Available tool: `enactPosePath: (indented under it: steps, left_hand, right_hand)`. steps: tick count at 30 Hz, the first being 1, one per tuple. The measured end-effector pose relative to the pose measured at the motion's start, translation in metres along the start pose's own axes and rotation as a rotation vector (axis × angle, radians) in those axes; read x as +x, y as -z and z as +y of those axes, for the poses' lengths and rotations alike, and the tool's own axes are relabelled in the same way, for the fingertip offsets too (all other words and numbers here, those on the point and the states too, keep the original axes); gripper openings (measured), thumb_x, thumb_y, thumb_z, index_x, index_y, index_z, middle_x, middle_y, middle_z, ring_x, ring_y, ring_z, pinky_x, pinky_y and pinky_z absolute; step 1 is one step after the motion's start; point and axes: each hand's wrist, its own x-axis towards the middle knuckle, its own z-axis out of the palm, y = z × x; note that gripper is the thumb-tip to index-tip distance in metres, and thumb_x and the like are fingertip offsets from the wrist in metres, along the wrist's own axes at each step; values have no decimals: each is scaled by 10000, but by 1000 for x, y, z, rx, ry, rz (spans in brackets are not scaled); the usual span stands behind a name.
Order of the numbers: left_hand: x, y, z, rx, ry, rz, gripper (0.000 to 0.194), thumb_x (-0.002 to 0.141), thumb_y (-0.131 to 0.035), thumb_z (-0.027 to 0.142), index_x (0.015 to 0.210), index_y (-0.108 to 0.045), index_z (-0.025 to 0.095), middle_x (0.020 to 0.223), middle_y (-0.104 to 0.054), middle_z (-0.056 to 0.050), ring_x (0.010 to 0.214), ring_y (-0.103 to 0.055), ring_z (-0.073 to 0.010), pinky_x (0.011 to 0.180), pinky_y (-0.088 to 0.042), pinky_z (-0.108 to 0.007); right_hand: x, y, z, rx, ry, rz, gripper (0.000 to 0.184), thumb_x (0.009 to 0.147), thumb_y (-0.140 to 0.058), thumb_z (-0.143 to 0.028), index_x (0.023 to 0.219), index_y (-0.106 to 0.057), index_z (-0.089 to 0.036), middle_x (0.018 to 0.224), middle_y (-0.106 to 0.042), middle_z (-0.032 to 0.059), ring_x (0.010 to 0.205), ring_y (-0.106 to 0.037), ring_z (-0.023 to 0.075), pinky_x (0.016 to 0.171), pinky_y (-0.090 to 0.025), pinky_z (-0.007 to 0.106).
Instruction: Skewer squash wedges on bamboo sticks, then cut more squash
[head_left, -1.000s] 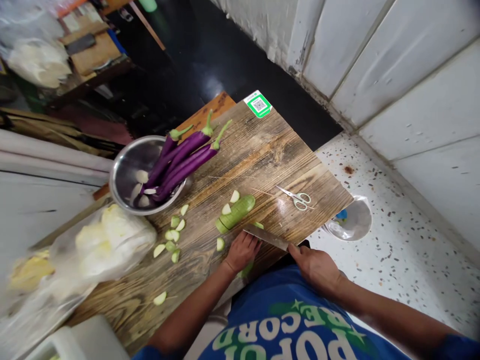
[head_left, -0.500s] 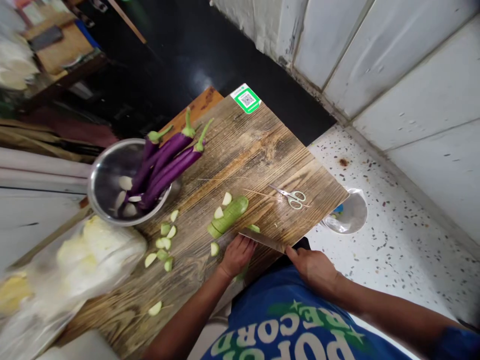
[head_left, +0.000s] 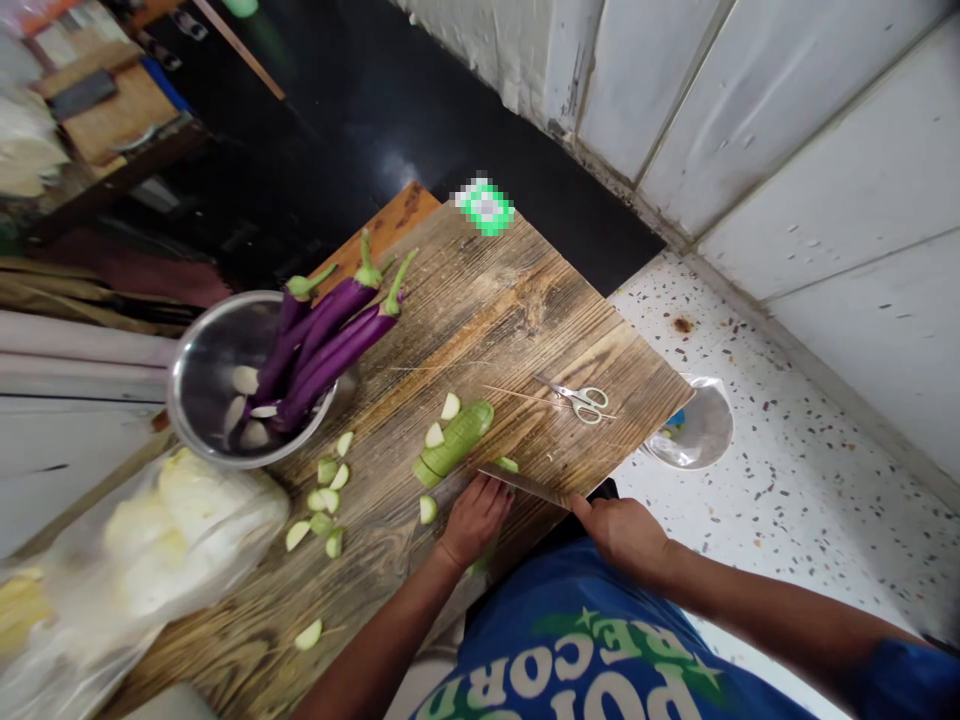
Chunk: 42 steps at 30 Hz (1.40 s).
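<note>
My right hand (head_left: 626,532) is closed around the handle of a kitchen knife (head_left: 534,487), whose blade points left across the tabletop. Against the blade's near side, my left hand (head_left: 476,518) has its fingers bent over a green zucchini, mostly hidden under the hand. A cut zucchini piece (head_left: 507,464) shows just beyond the blade. Farther up the board-like wooden table lies a row of sliced zucchini (head_left: 459,438), still lined up, with loose zucchini pieces (head_left: 427,510) around it.
More zucchini chunks (head_left: 330,499) lie scattered leftward. A steel bowl (head_left: 187,375) holds purple eggplants (head_left: 330,352) and pale slices. Scissors (head_left: 583,400) rest near the right edge of the wooden table (head_left: 480,310). A bagged pale vegetable (head_left: 202,525) lies left; a lined bin (head_left: 709,430) stands below.
The view has shifted slightly, so the bowl and table sit a little lower and farther left. Both hands and the knife keep nearly the same position over the zucchini.
</note>
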Motion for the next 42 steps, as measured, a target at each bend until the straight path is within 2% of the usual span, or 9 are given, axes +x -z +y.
enactPosePath:
  steps: [5,10,14,20,24,28,34,42]
  left_hand:
    - [2,1,-1,-27,-2,-20,312,817,-494,211,1114,-544,128,1042,-620,-120,1136,-469,-232,901,-439,-378]
    - [2,2,1,38,13,1,259,781,-554,219,1024,-592,140,998,-625,-114,1037,-530,-243,841,-466,-367]
    - [2,4,1,27,12,-52,181,781,-551,206,944,-620,172,908,-636,-94,923,-574,-226,801,-472,-367]
    - [1,3,1,2,15,-29,239,775,-555,199,1006,-595,148,1000,-613,-121,1017,-529,-249,823,-458,-376]
    - [-2,2,0,-8,4,-45,219,768,-563,190,982,-603,167,910,-627,-97,925,-560,-231,789,-462,-370]
    - [-5,2,0,-11,-3,-50,226,763,-571,196,985,-602,169,910,-632,-85,898,-567,-226,787,-463,-370]
    - [-9,-2,-1,-51,9,-69,240,788,-535,196,1020,-592,181,925,-636,-89,945,-569,-218,839,-452,-381]
    - [-3,0,1,-54,34,2,226,782,-549,189,998,-597,142,955,-629,-113,1006,-540,-226,837,-465,-370]
  right_hand:
    - [10,-3,2,-21,7,2,200,820,-379,-111,1004,-453,-141,699,-639,77,630,-605,161,533,-388,224]
    - [-1,-2,4,-17,45,40,203,807,-380,-107,988,-461,-154,734,-632,66,642,-609,170,530,-386,232]
    - [-7,2,2,-16,54,47,203,806,-393,-124,993,-456,-170,752,-623,53,637,-608,166,509,-371,224]
    - [-8,7,1,-34,22,49,199,815,-380,-130,994,-456,-174,744,-618,48,628,-604,161,498,-365,225]
    - [-12,10,-1,-61,58,53,191,803,-401,-128,978,-458,-177,709,-616,38,600,-603,172,487,-363,234]
    - [-13,13,-6,-70,43,36,204,787,-422,-112,982,-452,-163,704,-619,56,614,-607,165,506,-368,224]
    - [-8,9,-5,-26,35,-22,191,807,-392,-108,987,-438,-154,709,-629,77,644,-612,170,546,-394,232]
    - [18,1,-5,-6,-2,-59,198,809,-381,-94,992,-443,-135,722,-649,88,656,-622,167,565,-415,232]
